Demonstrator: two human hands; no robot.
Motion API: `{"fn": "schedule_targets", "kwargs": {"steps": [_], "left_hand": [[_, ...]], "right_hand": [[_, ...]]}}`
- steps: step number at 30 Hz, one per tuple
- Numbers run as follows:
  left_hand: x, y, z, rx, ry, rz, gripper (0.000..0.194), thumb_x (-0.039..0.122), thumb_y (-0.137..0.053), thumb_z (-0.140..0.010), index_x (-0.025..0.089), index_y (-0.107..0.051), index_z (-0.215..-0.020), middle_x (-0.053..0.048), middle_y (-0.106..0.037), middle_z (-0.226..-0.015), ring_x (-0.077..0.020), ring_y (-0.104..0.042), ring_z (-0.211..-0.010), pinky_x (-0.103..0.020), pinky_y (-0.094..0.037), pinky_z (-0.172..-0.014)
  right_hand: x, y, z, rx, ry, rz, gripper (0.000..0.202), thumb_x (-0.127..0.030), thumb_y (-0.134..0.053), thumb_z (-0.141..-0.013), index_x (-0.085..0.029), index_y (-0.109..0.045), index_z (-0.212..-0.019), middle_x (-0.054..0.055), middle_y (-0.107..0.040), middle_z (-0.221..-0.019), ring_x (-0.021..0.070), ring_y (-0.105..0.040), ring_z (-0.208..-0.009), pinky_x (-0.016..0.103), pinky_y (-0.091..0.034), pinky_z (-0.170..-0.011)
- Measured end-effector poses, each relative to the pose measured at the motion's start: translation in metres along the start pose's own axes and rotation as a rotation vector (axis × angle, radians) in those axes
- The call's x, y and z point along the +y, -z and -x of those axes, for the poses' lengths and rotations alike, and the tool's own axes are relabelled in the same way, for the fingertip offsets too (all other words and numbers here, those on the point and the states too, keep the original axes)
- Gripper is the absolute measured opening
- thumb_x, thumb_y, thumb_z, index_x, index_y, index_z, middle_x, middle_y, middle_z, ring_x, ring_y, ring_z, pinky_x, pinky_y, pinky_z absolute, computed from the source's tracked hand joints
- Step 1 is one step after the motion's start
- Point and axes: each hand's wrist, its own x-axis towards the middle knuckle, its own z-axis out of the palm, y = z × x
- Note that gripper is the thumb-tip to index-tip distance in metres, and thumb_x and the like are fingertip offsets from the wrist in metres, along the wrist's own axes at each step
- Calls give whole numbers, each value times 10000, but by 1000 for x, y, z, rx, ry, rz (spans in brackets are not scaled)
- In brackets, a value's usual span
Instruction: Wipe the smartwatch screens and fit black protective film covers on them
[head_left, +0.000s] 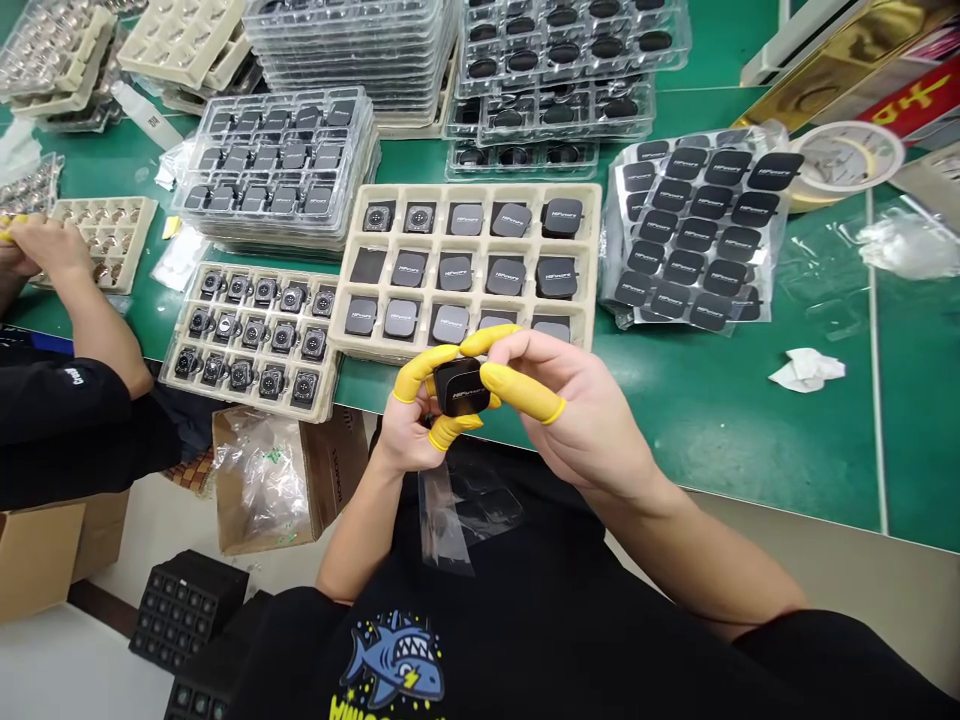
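Between my hands, in front of my chest, is a black square smartwatch (pixel 459 388) with pale lettering across its face. My left hand (pixel 412 425), yellow cots on its fingertips, grips the watch by its edges. My right hand (pixel 577 410), also with yellow finger cots, presses its thumb and a finger on the watch's right and top edges. Just beyond them lies a beige tray (pixel 469 247) of square watches, most covered with dark lettered films. One pocket at its left shows no watch. A second beige tray (pixel 251 335) to the left holds watches with their sensor backs up.
Sheets of dark square stickers (pixel 694 235) lie at right, near a tape roll (pixel 851 160) and crumpled tissue (pixel 807 370). Stacked clear trays (pixel 277 160) stand behind. Another person's arm (pixel 97 310) is at far left. An open carton (pixel 266 490) sits below the green table (pixel 675 400).
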Motion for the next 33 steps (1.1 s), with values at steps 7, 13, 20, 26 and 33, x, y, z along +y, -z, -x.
{"fn": "schedule_targets", "kwargs": {"steps": [7,13,20,26,33], "left_hand": [[1,-1,-1,-62,-45,1,660,532,-986,-852,321,-671,-1393,-53,-881,-1066,-238,-885,-783,-327,-737,-695],[2,1,0,-47,-25,-18,704,582,-1000,-815,314,-677,-1380,-60,-882,-1055,-272,-899,-857,-341,-739,-716],[5,-1,0,-36,-42,19,649,508,-1002,-841,334,-681,-1377,-39,-881,-1020,-247,-891,-788,-317,-724,-669],[4,0,2,-21,10,-4,671,562,-996,-830,317,-681,-1369,-42,-876,-972,-247,-881,-746,-299,-705,-606],[6,1,2,-25,6,28,661,526,-1011,-824,314,-697,-1367,-49,-871,-984,-240,-872,-702,-275,-674,-569]], "right_hand": [[5,-1,-2,-14,21,-66,324,-470,-1009,-856,-242,-779,-856,29,-780,-1050,180,-736,-945,325,-640,-864],[6,-1,-1,-8,23,-37,355,-510,-1000,-857,-242,-768,-858,41,-785,-1071,196,-745,-969,343,-645,-885],[6,-2,-1,-11,30,-9,373,-549,-981,-870,-247,-763,-863,45,-784,-1073,205,-748,-990,355,-647,-899],[4,-3,-1,-6,20,-1,419,-588,-984,-850,-241,-749,-847,46,-770,-1043,211,-739,-970,355,-648,-865],[3,-3,-1,-23,20,-6,372,-531,-990,-863,-240,-758,-846,34,-766,-1033,188,-727,-950,331,-637,-859]]}}
